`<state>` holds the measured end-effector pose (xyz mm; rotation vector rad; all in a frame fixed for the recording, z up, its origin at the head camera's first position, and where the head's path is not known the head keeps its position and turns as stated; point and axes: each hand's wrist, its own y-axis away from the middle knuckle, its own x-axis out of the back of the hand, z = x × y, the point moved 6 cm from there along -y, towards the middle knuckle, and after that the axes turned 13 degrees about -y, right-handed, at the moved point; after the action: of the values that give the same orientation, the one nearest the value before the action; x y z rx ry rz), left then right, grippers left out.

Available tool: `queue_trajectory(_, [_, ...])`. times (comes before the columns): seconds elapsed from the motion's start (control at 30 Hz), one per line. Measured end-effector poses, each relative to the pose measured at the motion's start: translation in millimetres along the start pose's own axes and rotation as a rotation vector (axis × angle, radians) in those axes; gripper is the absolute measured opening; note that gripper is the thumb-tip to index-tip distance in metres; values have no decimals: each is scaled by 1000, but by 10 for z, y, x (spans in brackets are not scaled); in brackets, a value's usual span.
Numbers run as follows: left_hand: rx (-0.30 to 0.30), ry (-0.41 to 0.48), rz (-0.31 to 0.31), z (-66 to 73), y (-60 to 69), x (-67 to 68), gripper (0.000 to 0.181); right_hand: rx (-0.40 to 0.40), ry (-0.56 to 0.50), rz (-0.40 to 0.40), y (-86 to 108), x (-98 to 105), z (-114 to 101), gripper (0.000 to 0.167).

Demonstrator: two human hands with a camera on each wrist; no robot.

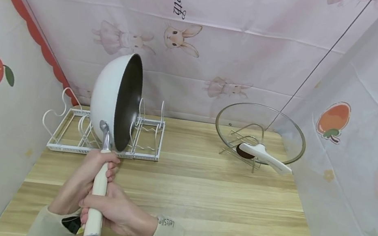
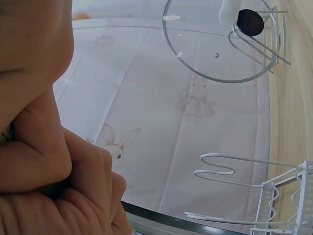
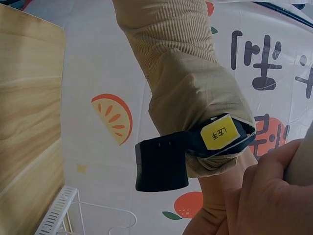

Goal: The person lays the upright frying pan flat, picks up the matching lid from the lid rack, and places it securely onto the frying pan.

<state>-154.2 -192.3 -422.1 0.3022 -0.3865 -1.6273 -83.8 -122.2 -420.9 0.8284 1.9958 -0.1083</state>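
Two-handed grip on a pan (image 1: 106, 88).
Left hand (image 1: 95, 163) curls round the handle (image 1: 100, 186) high up, right hand (image 1: 119, 209) lower; pan on edge beyond both, at the rack (image 1: 69, 149).

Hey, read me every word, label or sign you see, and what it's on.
"armth" (first letter cut off): back wall cloth.
"L左手": yellow label on the left wrist strap.
Large Korean-looking characters, partial or sideways, not surely readable: left wall cloth, right wall cloth.
Small lettering, too blurred: right sleeve cuff.

Open room above the tabletop (image 1: 206, 197) between rack (image 1: 145, 157) and glass lid (image 1: 260, 148), but upright wire loops (image 1: 141, 101) beside the pan (image 1: 109, 95).
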Motion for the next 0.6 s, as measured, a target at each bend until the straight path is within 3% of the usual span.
queue_trajectory(0.37, [-13, -33, 5, 70, 52, -12, 23, 36, 18, -33, 67, -64, -35, 16])
queue_trajectory(0.6, [-53, -23, -1, 138, 88, -32, 16, 55, 31, -56, 96, -86, -66, 17])
